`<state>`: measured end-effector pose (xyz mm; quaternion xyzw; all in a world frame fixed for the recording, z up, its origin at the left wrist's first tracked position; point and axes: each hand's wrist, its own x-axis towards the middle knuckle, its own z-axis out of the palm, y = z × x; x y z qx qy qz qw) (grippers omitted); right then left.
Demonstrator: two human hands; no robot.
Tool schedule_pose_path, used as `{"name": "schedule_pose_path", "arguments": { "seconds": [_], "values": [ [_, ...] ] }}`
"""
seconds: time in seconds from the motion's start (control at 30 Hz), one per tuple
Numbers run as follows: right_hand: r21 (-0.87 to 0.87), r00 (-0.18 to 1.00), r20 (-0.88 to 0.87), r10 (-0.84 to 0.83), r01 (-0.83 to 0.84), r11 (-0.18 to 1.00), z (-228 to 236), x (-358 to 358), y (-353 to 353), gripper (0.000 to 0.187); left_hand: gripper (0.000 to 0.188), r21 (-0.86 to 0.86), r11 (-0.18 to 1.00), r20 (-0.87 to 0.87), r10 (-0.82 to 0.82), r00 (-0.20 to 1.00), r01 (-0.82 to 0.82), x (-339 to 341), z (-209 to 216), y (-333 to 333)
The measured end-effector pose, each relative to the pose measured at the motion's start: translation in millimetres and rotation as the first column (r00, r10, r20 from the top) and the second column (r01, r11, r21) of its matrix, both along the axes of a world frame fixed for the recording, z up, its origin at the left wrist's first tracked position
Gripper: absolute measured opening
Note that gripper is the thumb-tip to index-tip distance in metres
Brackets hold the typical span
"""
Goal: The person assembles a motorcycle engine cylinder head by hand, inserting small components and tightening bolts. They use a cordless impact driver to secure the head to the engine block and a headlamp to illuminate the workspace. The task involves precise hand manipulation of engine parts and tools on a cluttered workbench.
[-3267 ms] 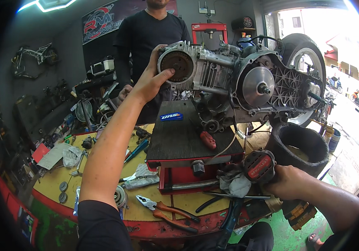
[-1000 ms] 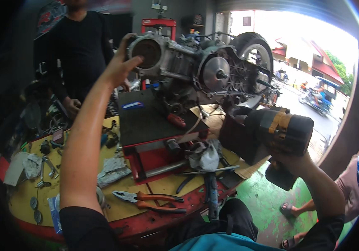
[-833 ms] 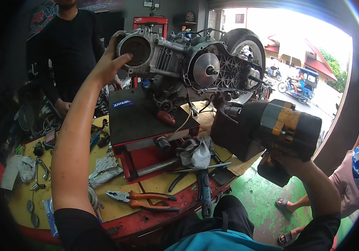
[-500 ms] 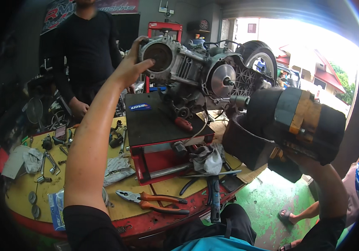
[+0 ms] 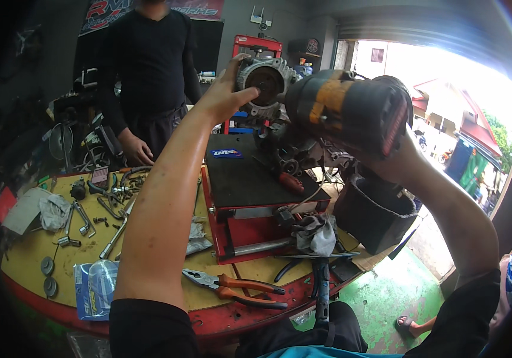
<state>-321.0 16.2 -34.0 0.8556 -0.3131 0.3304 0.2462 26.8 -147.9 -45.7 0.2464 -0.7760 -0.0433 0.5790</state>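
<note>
A grey metal scooter engine (image 5: 277,65) stands on a black-topped stand (image 5: 232,179). My left hand (image 5: 229,98) grips its near end, with the thumb laid across the round recessed face there. My right hand (image 5: 396,161) is wrapped round a black and yellow cordless impact wrench (image 5: 351,110), raised in front of the engine. The wrench's body hides the engine's middle, its wheel and the wrench's own nose, so I cannot tell whether it touches anything. Under the engine a red-handled tool (image 5: 290,182) lies on the stand.
Below the wrench stands an open black container (image 5: 375,215). Orange-handled pliers (image 5: 238,289), a grey rag (image 5: 315,234), sockets and wrenches (image 5: 83,221) lie about the yellow-topped table (image 5: 154,316). Beyond it stands a person in black (image 5: 148,71). Another person's foot (image 5: 408,325) shows on the green floor.
My right hand has swung the impact wrench up and left, out of the black container's side and across the engine. My left hand keeps its grip. The whole view has shifted slightly.
</note>
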Motion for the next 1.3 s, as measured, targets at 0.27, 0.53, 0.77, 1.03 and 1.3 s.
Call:
{"name": "schedule_pose_path", "arguments": {
  "seconds": [0.27,0.53,0.77,1.03,1.3],
  "values": [
    [0.107,0.976,0.19,0.107,-0.129,0.986,3.3,46.6,-11.3,0.045,0.091,-0.001,0.995,0.001,0.104,0.995,-0.104,0.3,0.6,2.3],
    [0.293,0.941,0.338,-0.009,-0.096,0.951,1.3,70.9,-8.2,0.046,0.101,0.044,0.994,0.012,0.101,0.995,-0.102,4.2,0.9,4.0],
    [-0.115,0.993,-0.107,0.056,-0.069,0.991,-2.8,50.7,-38.5,0.041,0.113,0.082,0.995,0.103,0.051,0.993,-0.06,5.0,6.8,17.1],
    [0.148,0.992,-0.023,-0.123,0.125,0.981,-9.1,74.4,-18.4,0.038,0.146,0.076,0.977,0.249,0.176,0.952,-0.2,12.6,15.7,10.1],
    [0.208,0.997,0.021,-0.07,0.064,0.976,3.5,80.1,-7.2,0.046,0.14,0.101,0.966,0.284,0.202,0.937,-0.239,14.4,21.2,13.5]
  ]
}}
